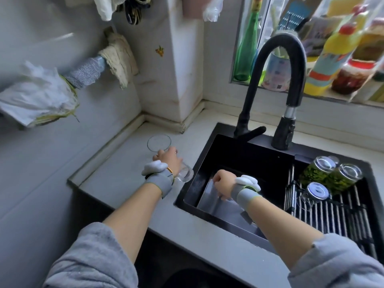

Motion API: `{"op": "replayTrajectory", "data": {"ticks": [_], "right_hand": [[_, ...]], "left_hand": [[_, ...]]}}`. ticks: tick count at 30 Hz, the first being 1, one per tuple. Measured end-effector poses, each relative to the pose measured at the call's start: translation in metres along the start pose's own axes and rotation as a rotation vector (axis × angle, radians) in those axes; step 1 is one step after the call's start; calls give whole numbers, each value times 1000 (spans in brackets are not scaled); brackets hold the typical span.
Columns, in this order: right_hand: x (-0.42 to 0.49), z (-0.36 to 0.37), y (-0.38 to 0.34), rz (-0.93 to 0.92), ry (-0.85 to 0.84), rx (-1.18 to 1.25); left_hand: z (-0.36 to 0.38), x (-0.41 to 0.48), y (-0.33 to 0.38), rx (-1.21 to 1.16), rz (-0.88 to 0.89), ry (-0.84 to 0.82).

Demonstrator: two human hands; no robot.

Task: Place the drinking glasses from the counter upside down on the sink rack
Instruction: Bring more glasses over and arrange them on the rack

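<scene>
From the head camera, the left hand (168, 159) reaches across the pale grey counter (116, 175) by the black sink (207, 154), its fingers curled around a clear tumbler (185, 173) that lies tilted with its thick base toward the sink; the hand covers most of the wall, so the exact contact is hard to read. Just behind it a second clear drinking glass (159, 143) stands upright, mouth open to the ceiling, close to the fingertips; whether they touch it cannot be told. The right hand (222, 183) hovers over the basin, loosely fisted and holding nothing visible. On the dark slatted sink rack (332, 213) at the right, three glasses already sit inverted: two with green patterned walls (328, 173) and one clear glass with a blue-printed base (315, 192). These tumblers look light, rigid, smooth and breakable, probably slick if wet, so a firm wrap around the mid-wall seems safest, avoiding the thin rim. The transparent walls blur into the counter, and the rack's near end is cut off behind the right sleeve (336, 265).
</scene>
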State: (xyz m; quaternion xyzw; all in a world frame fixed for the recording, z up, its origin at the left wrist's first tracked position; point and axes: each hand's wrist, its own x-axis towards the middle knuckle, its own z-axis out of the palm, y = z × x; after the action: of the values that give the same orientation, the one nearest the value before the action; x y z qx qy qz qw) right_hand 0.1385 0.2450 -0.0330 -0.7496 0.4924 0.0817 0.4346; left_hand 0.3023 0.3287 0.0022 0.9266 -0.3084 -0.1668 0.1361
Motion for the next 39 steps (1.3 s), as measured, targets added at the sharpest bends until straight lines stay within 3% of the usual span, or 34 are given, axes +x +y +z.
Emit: {"op": "replayTrajectory", "data": {"ticks": [6,12,16,22,26,31,39], "right_hand": [[-15,-44,39,65,139,461],[-64,-103,103,155,87,712],[-95,-135,156,155,72,639],[-117,-179,220,213,190,635],[-107,-204,252,304,411,371],[-90,-216,268,319,422,-12],[-49,-213,283,296,319,-287]], "left_hand": [[39,-24,67,-459,-19,-392],[88,-60,137,-521,-113,-608],[125,-88,195,-597,-124,-711],[166,-113,263,-448,-34,-862],[178,-109,294,-306,134,-715],[185,-91,308,-115,363,-433],[211,-86,319,314,558,-512]]}}
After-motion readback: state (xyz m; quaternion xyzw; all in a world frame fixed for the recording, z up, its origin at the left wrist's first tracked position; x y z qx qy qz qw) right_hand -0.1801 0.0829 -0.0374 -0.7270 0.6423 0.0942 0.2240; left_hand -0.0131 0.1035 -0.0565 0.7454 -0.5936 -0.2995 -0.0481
